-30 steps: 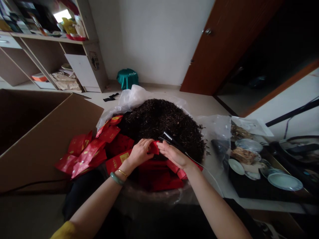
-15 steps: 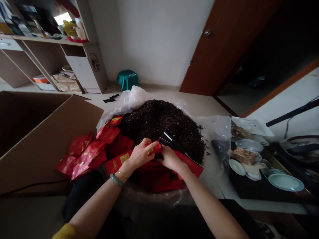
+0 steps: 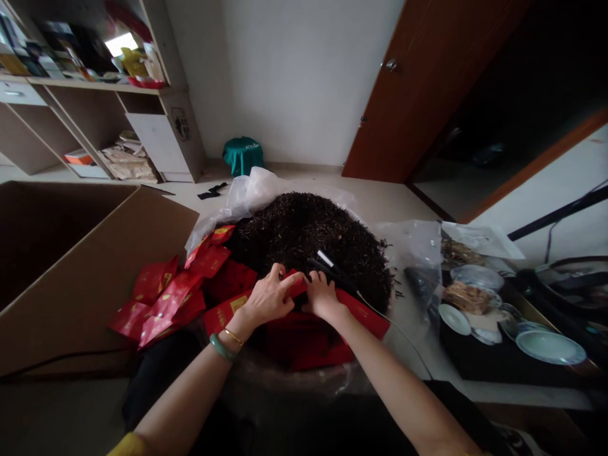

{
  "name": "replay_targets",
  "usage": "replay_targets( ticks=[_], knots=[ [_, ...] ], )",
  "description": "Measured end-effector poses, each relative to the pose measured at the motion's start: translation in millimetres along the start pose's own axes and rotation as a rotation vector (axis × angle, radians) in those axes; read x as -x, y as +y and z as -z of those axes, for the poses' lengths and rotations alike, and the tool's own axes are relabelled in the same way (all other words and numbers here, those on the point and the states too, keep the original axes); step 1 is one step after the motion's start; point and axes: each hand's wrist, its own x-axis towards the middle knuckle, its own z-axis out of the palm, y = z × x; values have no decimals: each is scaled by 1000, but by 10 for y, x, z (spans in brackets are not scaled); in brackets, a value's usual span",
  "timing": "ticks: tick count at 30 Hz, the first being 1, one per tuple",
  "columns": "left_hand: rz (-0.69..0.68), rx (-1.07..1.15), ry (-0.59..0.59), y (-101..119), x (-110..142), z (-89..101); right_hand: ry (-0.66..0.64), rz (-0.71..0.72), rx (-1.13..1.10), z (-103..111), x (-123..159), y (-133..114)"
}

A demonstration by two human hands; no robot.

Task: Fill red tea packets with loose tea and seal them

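Between my two hands is a small red packet point(image 3: 297, 288), held above the near side of a heap of dark dried leaves point(image 3: 304, 221) that look like loose tea. My left hand point(image 3: 272, 296), with a green bangle and a gold bracelet at the wrist, pinches the packet's left side, its index finger along the top. Bent fingers of my right hand point(image 3: 323, 296) grip the right side; their tips are partly hidden. Just beyond that hand, a black tool point(image 3: 339, 275) with a white strip and a thin cord rests on the leaves. More flat red packets point(image 3: 304, 342) lie below my hands.
Filled red packets point(image 3: 173, 291) pile up at the left, beside a large open cardboard box point(image 3: 104, 278). Clear plastic sheeting point(image 3: 256, 183) lines the heap's rim. Dishes point(image 3: 548, 347) and bags sit on a dark tray at the right. A green-covered stool point(image 3: 243, 155) stands by the wall.
My right hand has shifted its grip, its fingers now raised over the packet's top edge. The packet sits flatter between my hands. The view has tilted slightly.
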Motion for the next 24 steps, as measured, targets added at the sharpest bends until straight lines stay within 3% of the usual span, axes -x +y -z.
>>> replay_targets(
  ticks=[5,8,13,17,21,24],
  knots=[
    [-1,101,74,-38,-8,21,30,-17,-13,113,-24,176],
    [-24,129,19,-66,-13,111,19,42,43,129,24,168],
    [32,58,-52,-107,-6,299,135,89,19,63,28,172],
    [117,17,-9,-127,-20,325,275,193,-215,65,-34,264],
    [111,25,11,-152,-36,263,424,307,-523,181,-86,299],
    [96,19,13,-180,-31,230,446,349,-717,296,-108,269]
  ],
)
